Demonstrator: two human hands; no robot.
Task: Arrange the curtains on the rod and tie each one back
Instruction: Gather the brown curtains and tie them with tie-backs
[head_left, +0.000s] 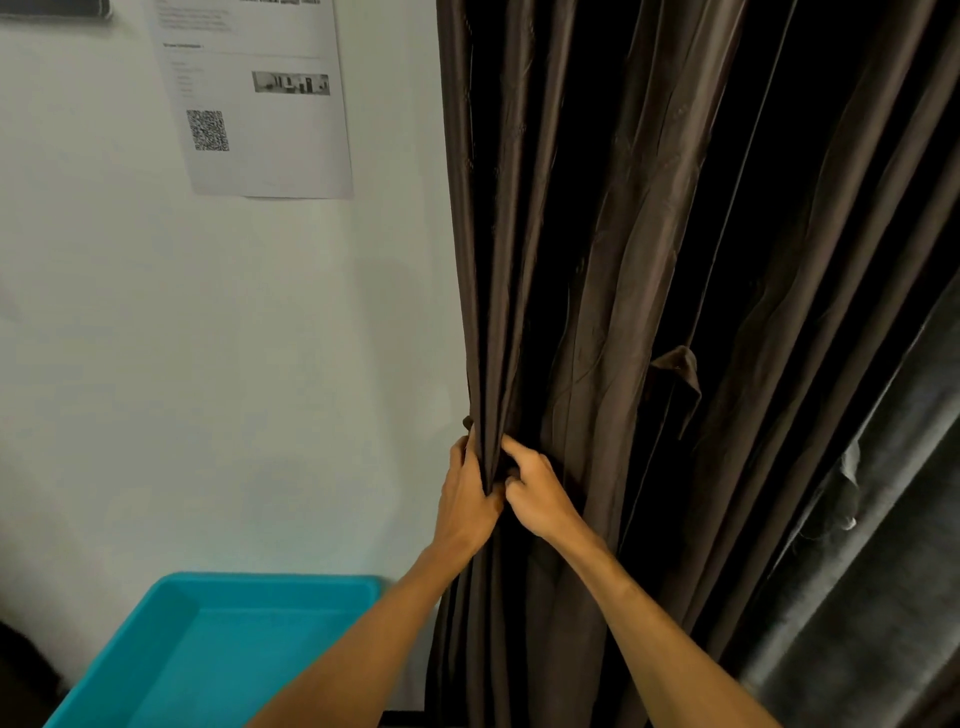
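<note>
- Two bare forearms rose from the bottom edge, one on each side of the gathered folds
- The left hand (467, 499) gripped the left edge of one brown curtain (597, 260), fingers curled behind it
- The right hand (540, 493) pinched the same folds, touching the left hand
- The curtain hung beside the white wall (208, 338), one fabric tab (678, 379) dangling on it
- One teal tray (218, 649) sat lower left
- One printed sheet (260, 104) bore one QR code

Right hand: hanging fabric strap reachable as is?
Probably yes. The strap hangs exposed on the curtain, up-right of the right hand, nothing between; it must release the fold first.
</note>
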